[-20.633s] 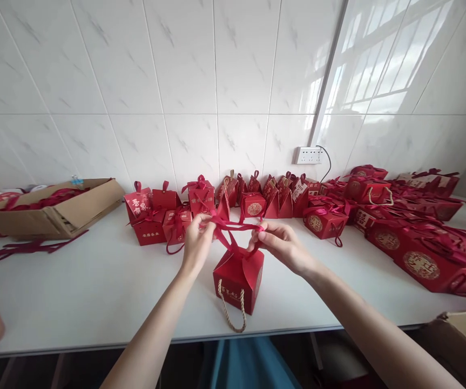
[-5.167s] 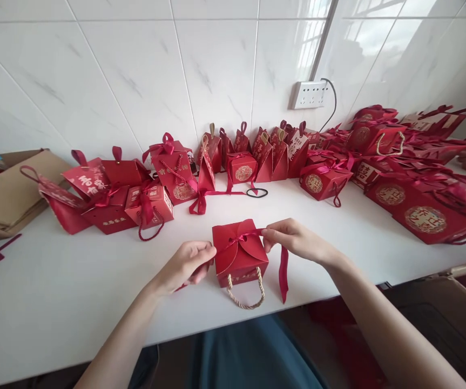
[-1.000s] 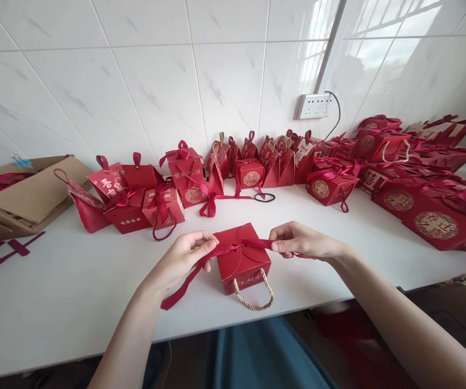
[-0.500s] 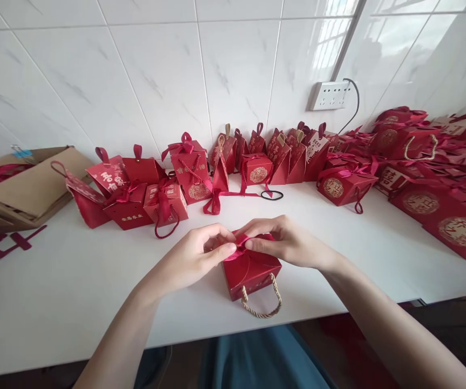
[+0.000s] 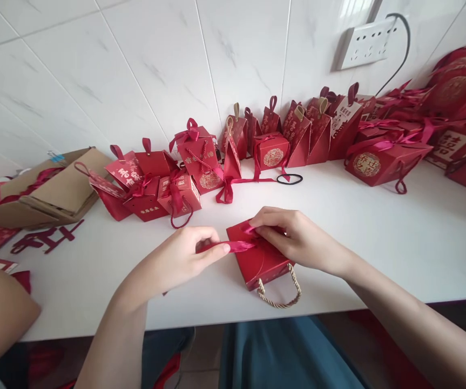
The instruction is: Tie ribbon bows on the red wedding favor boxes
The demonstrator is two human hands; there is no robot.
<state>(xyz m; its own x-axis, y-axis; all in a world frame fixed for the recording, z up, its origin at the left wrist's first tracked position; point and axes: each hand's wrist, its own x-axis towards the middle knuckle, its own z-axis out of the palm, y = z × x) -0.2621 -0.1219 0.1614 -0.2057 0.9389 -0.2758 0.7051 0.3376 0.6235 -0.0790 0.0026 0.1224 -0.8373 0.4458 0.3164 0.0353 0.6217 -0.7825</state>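
Red box on white table, near its front edge. Left hand — beside the right half a second ago, now apart — pinches ribbon; right hand grips ribbon too, hiding part of the lid. Behind: black loop, row of red boxes. Left: carton, another person's arm. Tiled wall, socket strip

Likely a packing workshop: red gift boxes line the tiled wall beside a carton of ribbons.
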